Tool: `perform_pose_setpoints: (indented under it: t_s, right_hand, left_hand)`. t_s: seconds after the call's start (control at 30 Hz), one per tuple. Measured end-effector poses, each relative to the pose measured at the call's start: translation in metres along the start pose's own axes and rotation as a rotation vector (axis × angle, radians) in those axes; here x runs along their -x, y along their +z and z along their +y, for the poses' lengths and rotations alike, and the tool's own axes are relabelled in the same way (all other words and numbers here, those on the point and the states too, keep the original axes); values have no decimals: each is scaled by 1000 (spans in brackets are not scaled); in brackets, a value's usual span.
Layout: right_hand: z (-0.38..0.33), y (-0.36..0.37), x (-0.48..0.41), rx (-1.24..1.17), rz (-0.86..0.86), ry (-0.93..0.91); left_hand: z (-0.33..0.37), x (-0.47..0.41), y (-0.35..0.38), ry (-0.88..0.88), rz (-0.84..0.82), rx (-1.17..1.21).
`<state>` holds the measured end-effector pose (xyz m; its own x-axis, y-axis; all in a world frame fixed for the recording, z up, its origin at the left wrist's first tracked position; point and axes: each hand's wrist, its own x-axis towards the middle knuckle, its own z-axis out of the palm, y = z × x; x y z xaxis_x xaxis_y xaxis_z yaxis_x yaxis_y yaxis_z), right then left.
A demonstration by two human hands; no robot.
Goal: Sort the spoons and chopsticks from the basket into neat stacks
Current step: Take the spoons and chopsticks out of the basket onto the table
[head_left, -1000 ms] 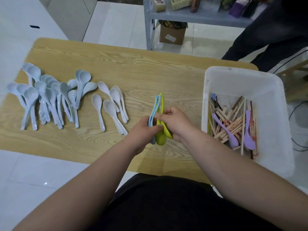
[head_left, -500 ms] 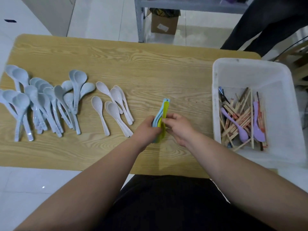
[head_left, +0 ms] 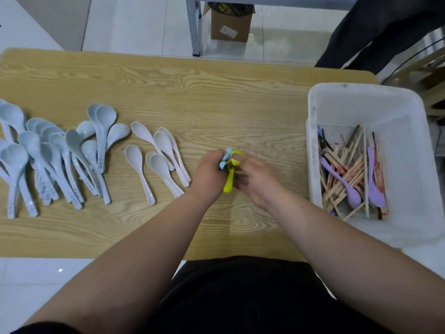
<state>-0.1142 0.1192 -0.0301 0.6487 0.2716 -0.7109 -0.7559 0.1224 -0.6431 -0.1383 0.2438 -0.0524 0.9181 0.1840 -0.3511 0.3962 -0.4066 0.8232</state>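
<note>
Blue spoons (head_left: 225,158) and a yellow spoon (head_left: 229,183) are bunched just above the wooden table (head_left: 216,97), near its front edge. The left hand (head_left: 209,173) grips the blue ones, fingers curled tight. The right hand (head_left: 258,183), blurred, curls its fingers on the yellow one. White spoons (head_left: 163,162) lie to the left. The basket (head_left: 361,92) of chopsticks (head_left: 349,169) sits to the right.

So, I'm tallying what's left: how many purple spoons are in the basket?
2, both in the white basket: the slanted purple spoon lies across the chopsticks; the straighter purple spoon lies just right of it. Others may hide beneath the chopsticks.
</note>
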Motion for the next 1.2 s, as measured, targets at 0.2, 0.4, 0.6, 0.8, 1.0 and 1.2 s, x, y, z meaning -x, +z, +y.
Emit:
perform_pose_setpoints:
  t_s: [0.2,0.4,0.6,0.8,1.0,1.2]
  right_hand:
    - [1,-9,-18,-61,-6,14]
    - [18,-21,-33,283,95,-5]
    - [32,-27,-39,628,126,-73]
    - [30,-30,-45,926,165,-186]
    - [31,-27,-54,1114,131,-264]
    - [38,-41,-51,1222,140,-268]
  left_hand:
    - [-10,-8,7,146,122,-151]
    - [-38,-8,5,438,114,-355]
    - [-55,6,2,356,-106,-373]
    - [-57,15,16,204,-124,-378]
    - [-48,15,25,-49,-93,-307]
    - [-33,5,36,-231,-96,-304]
